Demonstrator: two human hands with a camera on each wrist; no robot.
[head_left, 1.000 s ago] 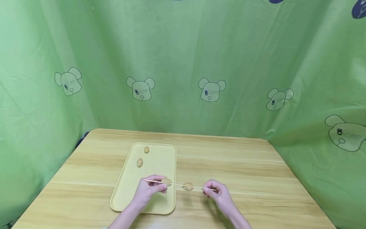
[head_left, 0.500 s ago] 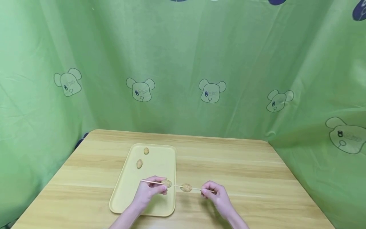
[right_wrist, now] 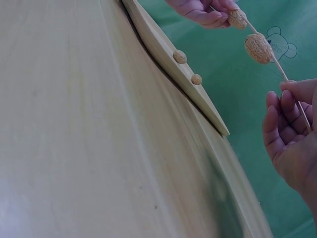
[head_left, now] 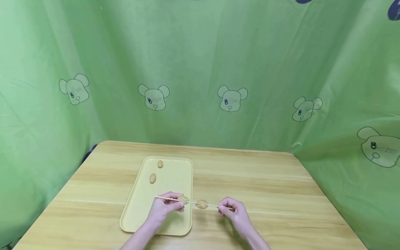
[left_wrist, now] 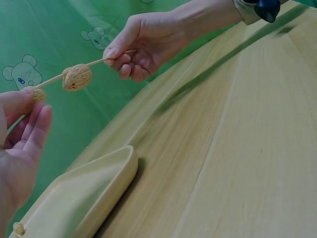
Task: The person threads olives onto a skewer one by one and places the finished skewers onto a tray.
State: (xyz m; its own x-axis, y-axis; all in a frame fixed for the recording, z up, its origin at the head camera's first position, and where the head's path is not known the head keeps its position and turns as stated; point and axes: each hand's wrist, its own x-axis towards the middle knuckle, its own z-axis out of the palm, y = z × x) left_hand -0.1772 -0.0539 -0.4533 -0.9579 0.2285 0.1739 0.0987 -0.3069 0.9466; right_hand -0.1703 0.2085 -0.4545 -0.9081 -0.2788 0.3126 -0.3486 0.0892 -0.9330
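Note:
In the head view a thin wooden skewer (head_left: 213, 205) runs almost level above the table. Two wrinkled, tan, meatball-like balls are threaded on it. My left hand (head_left: 160, 210) pinches the left ball (head_left: 184, 199) between thumb and fingers, and the skewer's left end sticks out past the hand. The other ball (right_wrist: 258, 48) sits mid-skewer, touched by neither hand and a short gap from the first. With thumb and fingertips my right hand (head_left: 236, 213) holds the skewer near its right end. The left wrist view shows the left ball partly hidden by the fingers.
A pale yellow tray (head_left: 175, 173) lies on the wooden table (head_left: 265, 180), below and around the left hand. Two more tan balls rest in its far left part, one (head_left: 152, 178) nearer and one (head_left: 160, 164) farther. A green curtain (head_left: 193, 69) hangs behind the table.
My right hand and the mid-skewer ball have shifted slightly left, narrowing the gap to the ball in my left hand. The left hand has barely moved.

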